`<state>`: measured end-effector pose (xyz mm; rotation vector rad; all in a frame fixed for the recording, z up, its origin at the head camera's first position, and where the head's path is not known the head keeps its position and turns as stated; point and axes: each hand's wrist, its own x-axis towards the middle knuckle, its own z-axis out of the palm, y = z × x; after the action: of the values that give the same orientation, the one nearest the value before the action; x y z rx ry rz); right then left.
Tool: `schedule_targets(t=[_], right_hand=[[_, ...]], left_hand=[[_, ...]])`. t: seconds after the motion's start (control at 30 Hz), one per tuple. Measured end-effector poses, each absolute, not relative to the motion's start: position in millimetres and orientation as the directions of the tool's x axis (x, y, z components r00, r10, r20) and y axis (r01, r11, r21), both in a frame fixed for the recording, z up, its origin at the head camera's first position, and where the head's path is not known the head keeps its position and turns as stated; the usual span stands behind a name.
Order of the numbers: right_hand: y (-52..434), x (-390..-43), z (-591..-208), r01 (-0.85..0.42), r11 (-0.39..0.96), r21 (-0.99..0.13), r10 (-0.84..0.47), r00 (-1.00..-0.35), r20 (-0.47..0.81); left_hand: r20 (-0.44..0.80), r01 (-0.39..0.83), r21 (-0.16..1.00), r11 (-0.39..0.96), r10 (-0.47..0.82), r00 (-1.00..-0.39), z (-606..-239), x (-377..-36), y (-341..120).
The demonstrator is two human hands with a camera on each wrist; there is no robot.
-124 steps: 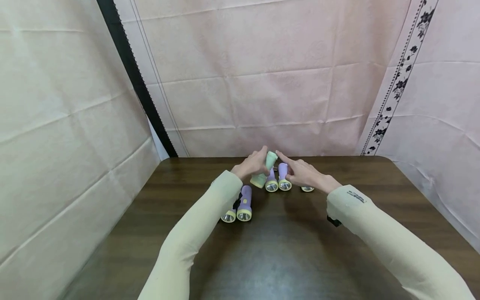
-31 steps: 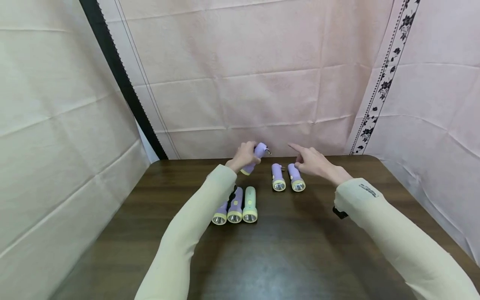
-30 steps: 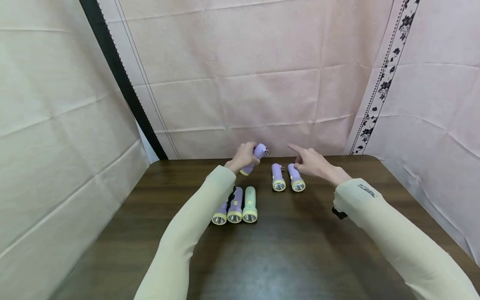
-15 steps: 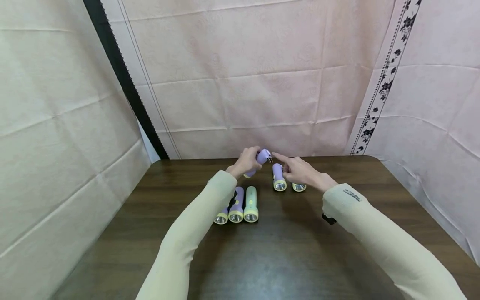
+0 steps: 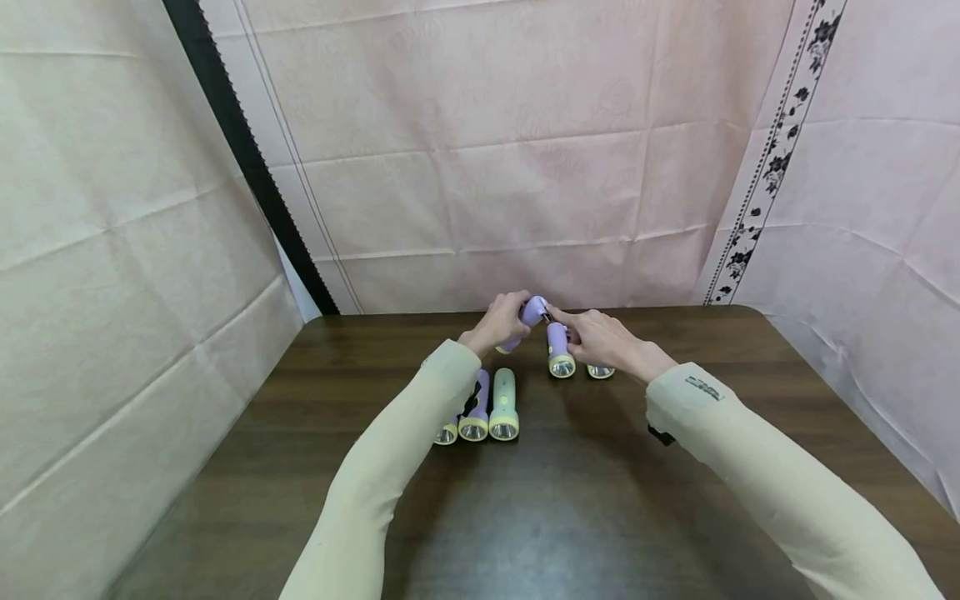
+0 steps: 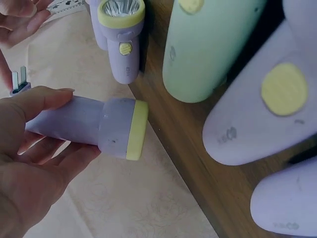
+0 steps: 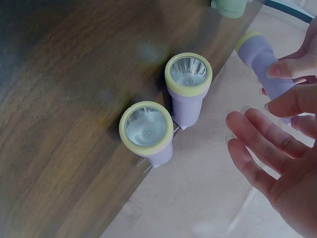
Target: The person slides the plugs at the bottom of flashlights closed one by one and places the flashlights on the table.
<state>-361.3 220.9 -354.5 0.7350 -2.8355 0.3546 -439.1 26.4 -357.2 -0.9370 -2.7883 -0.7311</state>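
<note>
Cloth-screened table station; room beyond hidden, so home, office or lab cannot be told. Evidence: dark wood-grain tabletop (image 5: 480, 517), far right corner rounded. Pinkish back cloth (image 5: 480, 183) hanging behind far edge, creased in fold lines. Pale left cloth (image 5: 112, 292) and right cloth (image 5: 885, 192) flank table. Tablecloth-like trim: black band (image 5: 247, 150), floral border strip (image 5: 777, 162).

A purple flashlight (image 6: 91, 124) with a yellow head rim (image 6: 137, 130) is held tilted in the left hand (image 5: 498, 323), off the surface (image 5: 480, 517) near its far edge, two metal prongs (image 6: 23, 75) jutting from its tail.
</note>
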Motion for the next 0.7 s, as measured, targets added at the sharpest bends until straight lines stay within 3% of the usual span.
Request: schedule_targets(t=[0.23, 0.7], right_hand=[[218, -361, -348, -0.481, 0.87, -0.108, -0.44, -0.855, 0.274], [219, -361, -344, -0.442, 0.886, -0.137, -0.407, -0.885, 0.224]], left_hand=[[0.244, 0.595, 0.421, 0.685, 0.546, -0.802, -352, -435, 31], [0.2, 0.566, 0.411, 0.715, 0.534, -0.821, -350, -425, 35]])
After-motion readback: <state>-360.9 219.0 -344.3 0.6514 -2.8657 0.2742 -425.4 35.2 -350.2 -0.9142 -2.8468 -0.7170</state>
